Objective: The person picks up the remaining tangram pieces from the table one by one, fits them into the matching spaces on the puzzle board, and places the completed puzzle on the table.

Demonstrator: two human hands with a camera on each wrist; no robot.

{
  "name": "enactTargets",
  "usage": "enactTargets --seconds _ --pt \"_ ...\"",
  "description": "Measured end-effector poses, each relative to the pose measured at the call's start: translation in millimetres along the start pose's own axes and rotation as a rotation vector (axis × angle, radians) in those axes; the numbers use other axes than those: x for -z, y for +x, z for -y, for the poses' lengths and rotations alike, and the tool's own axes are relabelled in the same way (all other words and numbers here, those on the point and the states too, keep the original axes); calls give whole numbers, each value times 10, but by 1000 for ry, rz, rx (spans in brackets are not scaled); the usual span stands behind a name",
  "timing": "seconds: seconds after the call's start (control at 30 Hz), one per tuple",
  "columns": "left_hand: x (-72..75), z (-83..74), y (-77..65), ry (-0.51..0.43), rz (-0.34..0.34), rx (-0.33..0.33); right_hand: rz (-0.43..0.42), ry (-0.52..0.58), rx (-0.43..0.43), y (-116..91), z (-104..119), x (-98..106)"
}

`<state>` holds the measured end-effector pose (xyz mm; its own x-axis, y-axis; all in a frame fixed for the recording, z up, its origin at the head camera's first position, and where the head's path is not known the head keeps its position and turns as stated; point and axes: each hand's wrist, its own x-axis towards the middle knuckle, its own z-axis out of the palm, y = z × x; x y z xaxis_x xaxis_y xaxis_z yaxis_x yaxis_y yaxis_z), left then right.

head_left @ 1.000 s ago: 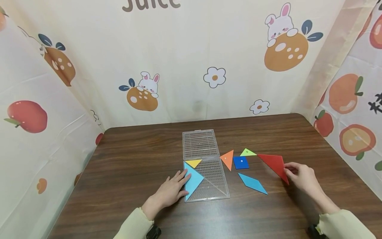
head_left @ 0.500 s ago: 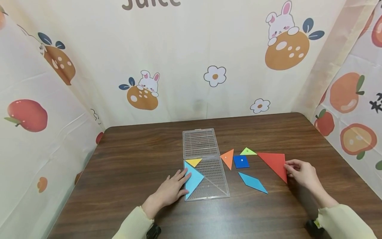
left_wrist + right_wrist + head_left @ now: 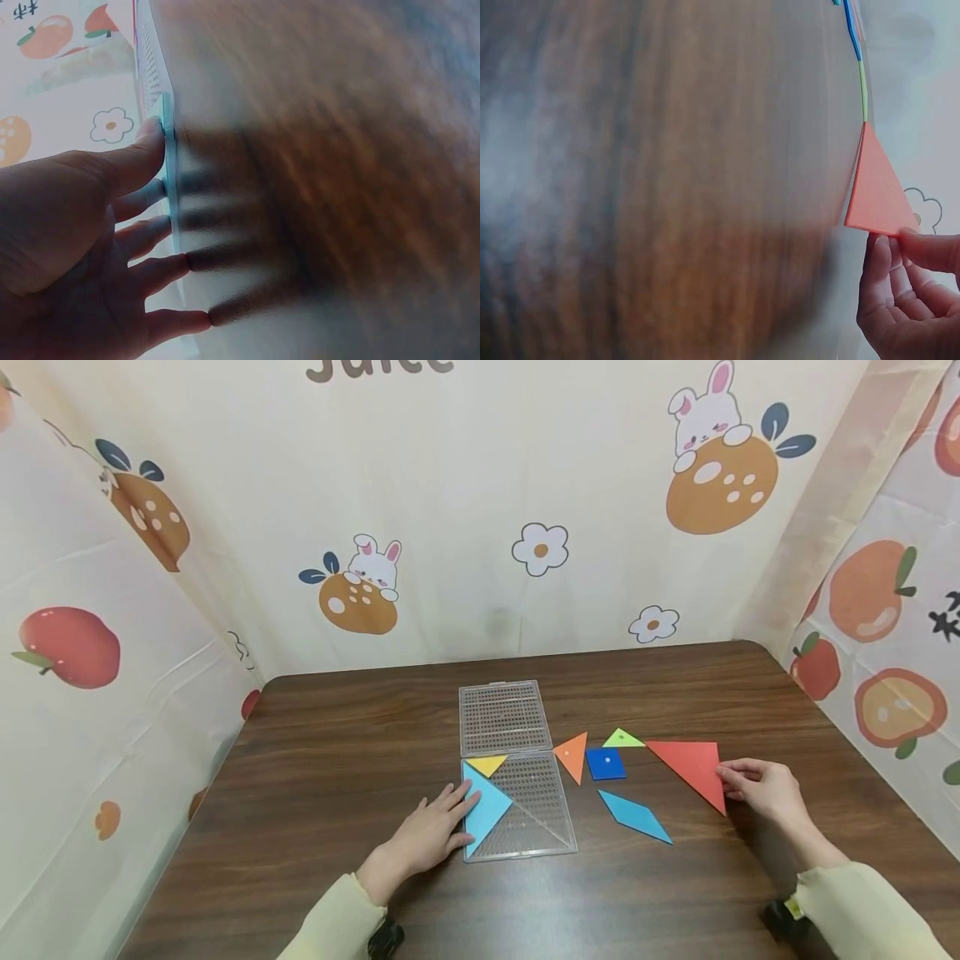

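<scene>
Head view: pinching red triangle [image 3: 696, 767] in right hand [image 3: 767, 789], right of clear plastic case [image 3: 525, 837]!
Resting left hand [image 3: 422, 837], fingers spread, on light-blue triangle [image 3: 491, 806] at case's left; could drop the red triangle, held edge-only.

Before me, dark wood-grain counter [image 3: 337, 760]. On it I have clear gridded case [image 3: 504, 720], opened out flat. Just beside case's right edge, orange triangle [image 3: 573, 757]; farther right, blue square [image 3: 604, 767], lime triangle [image 3: 622, 740] just behind it. Nearer me than square, light-blue parallelogram [image 3: 635, 817], slanting.
</scene>
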<state>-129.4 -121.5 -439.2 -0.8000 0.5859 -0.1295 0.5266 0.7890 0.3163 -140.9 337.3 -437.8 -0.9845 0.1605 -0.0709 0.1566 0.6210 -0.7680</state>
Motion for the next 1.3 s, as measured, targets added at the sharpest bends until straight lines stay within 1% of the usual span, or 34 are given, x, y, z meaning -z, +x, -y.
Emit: enactTargets --seconds 0.3,0.53,0.67,0.87,1.07,1.3 --pt "-8 0 6 9 -5 2 33 -35 10 60 -22 1" --pt "-14 2 3 4 0 -3 13 -77 25 63 34 -8" --pt "-11 5 4 4 2 -3 20 -86 34 70 79 -21" --pt "3 7 9 6 1 2 65 -77 61 72 178 -50" --pt "0 12 7 1 7 6 116 -43 87 79 276 -105" --pt "-2 11 16 10 9 5 195 37 92 88 403 -212"
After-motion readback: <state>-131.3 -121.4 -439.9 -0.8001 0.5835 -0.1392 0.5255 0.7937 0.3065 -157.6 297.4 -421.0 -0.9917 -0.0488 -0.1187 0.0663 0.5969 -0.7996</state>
